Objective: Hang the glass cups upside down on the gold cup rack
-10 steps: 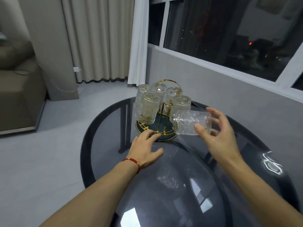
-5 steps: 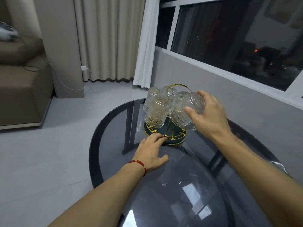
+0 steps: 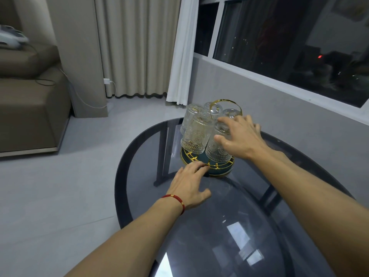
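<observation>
The gold cup rack [image 3: 225, 102] with a dark round base stands at the far side of the dark glass table [image 3: 229, 226]. Several ribbed glass cups hang upside down on it, one at the front left [image 3: 196, 136]. My right hand [image 3: 240, 137] grips the front right glass cup [image 3: 216, 151], which is upside down on the rack with its rim just above the base. My left hand [image 3: 190, 183] lies flat on the table, fingertips touching the gold rim of the rack's base [image 3: 216, 166].
A grey wall and dark window run along the right behind the table. Curtains [image 3: 137, 47] hang at the back. A brown sofa [image 3: 28, 100] stands at left, with a white cable trailing on the floor. The near half of the table holds only reflections.
My right hand turned the glass cup from lying sideways in the air to upside down and brought it down onto the rack's front right. My left hand stayed at the base.
</observation>
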Demonstrator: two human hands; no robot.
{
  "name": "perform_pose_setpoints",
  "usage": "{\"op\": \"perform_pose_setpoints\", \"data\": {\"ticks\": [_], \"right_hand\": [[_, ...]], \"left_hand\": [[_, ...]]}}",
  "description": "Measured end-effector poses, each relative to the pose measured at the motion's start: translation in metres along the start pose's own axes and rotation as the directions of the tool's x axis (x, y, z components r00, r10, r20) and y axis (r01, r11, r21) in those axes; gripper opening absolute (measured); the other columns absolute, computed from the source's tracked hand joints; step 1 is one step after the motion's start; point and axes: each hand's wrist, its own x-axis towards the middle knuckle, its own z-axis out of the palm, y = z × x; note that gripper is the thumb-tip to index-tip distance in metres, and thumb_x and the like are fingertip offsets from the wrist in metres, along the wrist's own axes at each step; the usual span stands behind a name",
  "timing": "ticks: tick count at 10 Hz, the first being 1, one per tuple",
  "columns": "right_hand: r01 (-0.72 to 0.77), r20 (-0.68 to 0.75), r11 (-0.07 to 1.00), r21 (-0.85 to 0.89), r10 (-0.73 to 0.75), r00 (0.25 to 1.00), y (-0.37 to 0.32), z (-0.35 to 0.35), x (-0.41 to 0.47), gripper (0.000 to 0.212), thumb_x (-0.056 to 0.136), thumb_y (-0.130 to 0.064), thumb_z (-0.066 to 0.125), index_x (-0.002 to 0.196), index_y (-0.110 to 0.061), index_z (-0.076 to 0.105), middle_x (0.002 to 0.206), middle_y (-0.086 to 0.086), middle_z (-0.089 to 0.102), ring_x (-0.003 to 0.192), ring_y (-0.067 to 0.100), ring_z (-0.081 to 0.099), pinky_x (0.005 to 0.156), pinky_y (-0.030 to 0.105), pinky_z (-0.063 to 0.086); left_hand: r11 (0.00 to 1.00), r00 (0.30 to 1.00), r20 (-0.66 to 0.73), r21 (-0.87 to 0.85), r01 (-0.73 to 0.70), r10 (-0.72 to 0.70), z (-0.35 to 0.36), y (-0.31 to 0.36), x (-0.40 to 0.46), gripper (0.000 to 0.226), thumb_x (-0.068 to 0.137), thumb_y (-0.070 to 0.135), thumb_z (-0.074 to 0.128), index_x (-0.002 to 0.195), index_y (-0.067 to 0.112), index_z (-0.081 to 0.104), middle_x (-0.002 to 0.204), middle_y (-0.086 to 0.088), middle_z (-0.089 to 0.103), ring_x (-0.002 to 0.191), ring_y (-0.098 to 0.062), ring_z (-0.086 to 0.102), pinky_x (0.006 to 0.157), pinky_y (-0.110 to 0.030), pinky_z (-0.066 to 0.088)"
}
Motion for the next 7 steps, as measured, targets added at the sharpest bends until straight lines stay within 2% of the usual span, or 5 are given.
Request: {"op": "perform_pose_setpoints", "data": {"ticks": [2,4,5,6,7], "right_hand": [[0.058,0.018,0.997,-0.047,-0.058,0.998,0.008,0.012,-0.002,0.062,0.099,-0.061,0.035,0.156,-0.038,0.038,0.157,0.006,0.046,0.143,0.031,0.03,0.115,0.059,0.023],[0.092,0.061,0.984,-0.15,-0.084,0.995,0.008,0.008,-0.002,0.065,0.101,-0.065,0.033,0.157,-0.032,0.035,0.153,0.008,0.053,0.143,0.033,0.036,0.114,0.059,0.029],[0.094,0.034,0.989,-0.113,-0.091,0.995,0.005,0.005,-0.012,0.07,0.104,-0.06,0.034,0.16,-0.018,0.032,0.16,0.01,0.048,0.149,0.032,0.036,0.12,0.055,0.025],[0.121,-0.065,0.992,-0.024,-0.122,0.99,0.005,-0.003,-0.037,0.067,0.107,-0.049,0.039,0.161,-0.011,0.03,0.166,0.011,0.039,0.154,0.029,0.032,0.127,0.05,0.019],[0.084,-0.199,0.977,0.195,-0.044,0.979,0.007,-0.019,-0.081,0.055,0.104,-0.034,0.053,0.154,-0.012,0.044,0.158,0.007,0.049,0.148,0.026,0.041,0.123,0.046,0.029]], "left_hand": [[0.999,0.999,-0.024,0.031,-0.031,0.032,-0.001,-0.002,0.0,0.068,0.086,0.048,0.06,0.146,0.019,0.048,0.155,-0.002,0.041,0.144,-0.02,0.033,0.119,-0.047,0.033],[0.999,0.999,-0.038,-0.045,0.003,-0.005,-0.005,0.005,-0.006,0.062,0.089,0.042,0.061,0.146,0.02,0.048,0.155,0.0,0.044,0.142,-0.019,0.038,0.115,-0.038,0.037],[0.996,0.995,-0.088,-0.086,0.033,-0.041,-0.009,0.01,-0.012,0.056,0.092,0.038,0.059,0.145,0.023,0.05,0.146,0.002,0.055,0.134,-0.017,0.048,0.109,-0.038,0.046],[0.995,0.987,-0.162,-0.099,0.006,-0.022,-0.014,0.02,-0.017,0.051,0.092,0.036,0.059,0.142,0.024,0.054,0.136,0.002,0.062,0.124,-0.016,0.056,0.104,-0.038,0.05],[0.98,0.961,-0.273,-0.199,-0.016,-0.039,-0.024,0.041,-0.021,0.046,0.092,0.03,0.063,0.137,0.023,0.058,0.124,0.002,0.067,0.109,-0.014,0.062,0.095,-0.04,0.055]]}}
